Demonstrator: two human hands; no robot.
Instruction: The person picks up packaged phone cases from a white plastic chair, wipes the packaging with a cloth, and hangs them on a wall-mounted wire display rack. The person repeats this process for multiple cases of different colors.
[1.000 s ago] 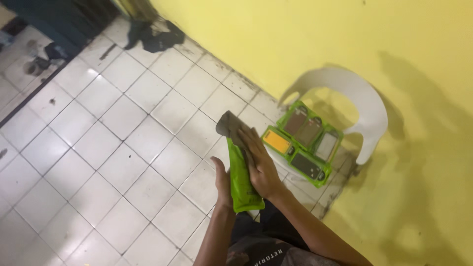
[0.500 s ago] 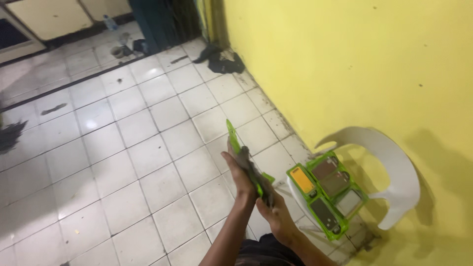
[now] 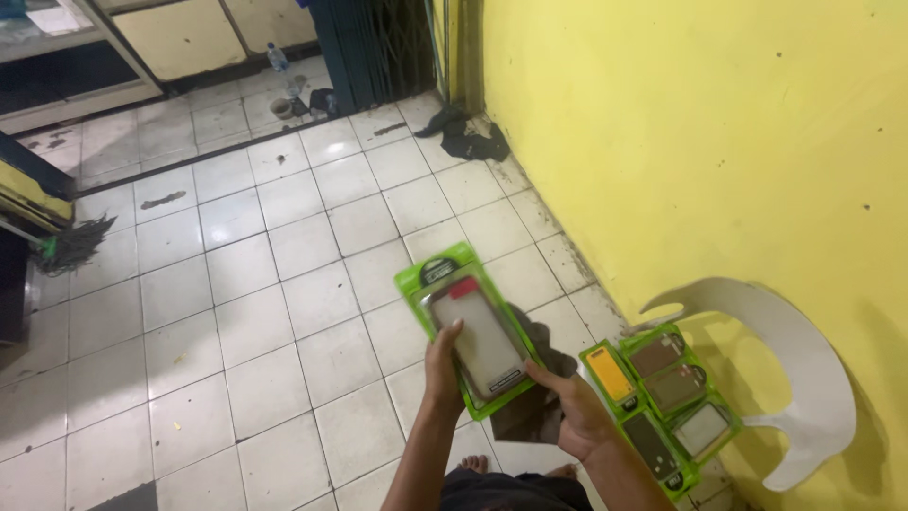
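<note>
My left hand grips the left edge of a green-framed packaged phone case, held flat and facing up over the tiled floor. The thumb of my right hand touches the package's lower right corner, and that hand also holds a dark cloth that hangs under the package. To the right, several more green-packaged phone cases lie stacked on the seat of a white plastic chair.
A yellow wall runs along the right. A dark rag lies at the wall's base near a metal gate. A broom head sits at the left. My bare toes show below.
The view has swung up and left. The package has turned from edge-on to flat, its face now up. The chair has shifted toward the lower right of the view.
</note>
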